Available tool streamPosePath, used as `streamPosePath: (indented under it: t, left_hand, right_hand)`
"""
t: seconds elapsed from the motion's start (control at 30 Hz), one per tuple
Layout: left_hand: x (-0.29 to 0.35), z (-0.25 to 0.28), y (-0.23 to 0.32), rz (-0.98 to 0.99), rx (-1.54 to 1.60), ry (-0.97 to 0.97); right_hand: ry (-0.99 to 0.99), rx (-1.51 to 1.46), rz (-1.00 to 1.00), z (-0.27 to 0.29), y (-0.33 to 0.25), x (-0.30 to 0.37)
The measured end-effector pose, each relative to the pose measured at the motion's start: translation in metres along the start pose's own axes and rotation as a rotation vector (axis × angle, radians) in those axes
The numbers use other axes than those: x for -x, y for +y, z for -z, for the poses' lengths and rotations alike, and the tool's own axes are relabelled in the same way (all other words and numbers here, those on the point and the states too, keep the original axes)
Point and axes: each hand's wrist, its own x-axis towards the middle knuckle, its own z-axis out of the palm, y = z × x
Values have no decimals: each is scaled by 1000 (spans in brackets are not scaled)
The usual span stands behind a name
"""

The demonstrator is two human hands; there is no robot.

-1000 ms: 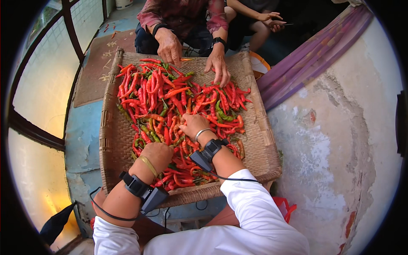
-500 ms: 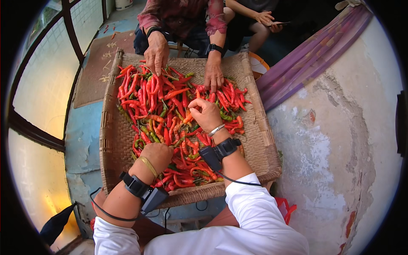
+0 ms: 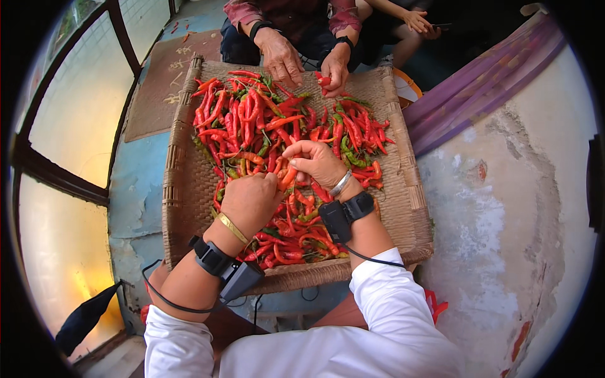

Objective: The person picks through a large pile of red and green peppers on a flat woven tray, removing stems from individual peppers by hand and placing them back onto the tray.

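A wide woven basket tray [image 3: 179, 183] holds a heap of chili peppers [image 3: 239, 120], mostly red with some green and orange. Above its middle, an orange-red chili pepper [image 3: 288, 177] is between my two hands. My left hand [image 3: 252, 200] is closed at the lower end of this pepper, its fingertips mostly hidden behind the knuckles. Thumb and fingers of my right hand [image 3: 319, 165] curl in a pinch at the pepper's upper end. Both my wrists carry black strapped devices and a bracelet.
Across the tray, a co-worker's hand [image 3: 282, 60] hovers over the far edge; the co-worker's other hand [image 3: 336, 66] pinches a red pepper. Another person's hands [image 3: 419, 22] show farther back. A purple curtain [image 3: 485, 82] and a worn wall [image 3: 485, 239] stand right, paned windows [image 3: 69, 145] left.
My left hand has come up and right from the near peppers to meet my right hand at the orange-red pepper. The co-worker's hands have lifted back from the heap, one with a pepper.
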Motion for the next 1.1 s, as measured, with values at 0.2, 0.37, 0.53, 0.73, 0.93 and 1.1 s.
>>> streamPosePath:
  t: [0.2, 0.37, 0.53, 0.73, 0.93, 1.1]
  left_hand:
    - [2, -1, -1, -11, -92, -89]
    - [3, -2, -3, -10, -137, -118]
    - [4, -2, -3, -19, -158, -150]
    - [7, -6, -7, -73, -193, -159]
    - [9, -4, -5, -56, -242, -319]
    - [9, -1, -6, -77, -236, -326]
  right_hand:
    - [532, -405, 337, 61, -12, 8]
    - [862, 355, 212, 99, 17, 3]
    - [644, 1172, -116, 71, 22, 1]
    - [500, 1341, -401, 24, 13, -13]
    - [551, 1213, -432, 14, 29, -24]
    - [632, 643, -225, 62, 35, -19]
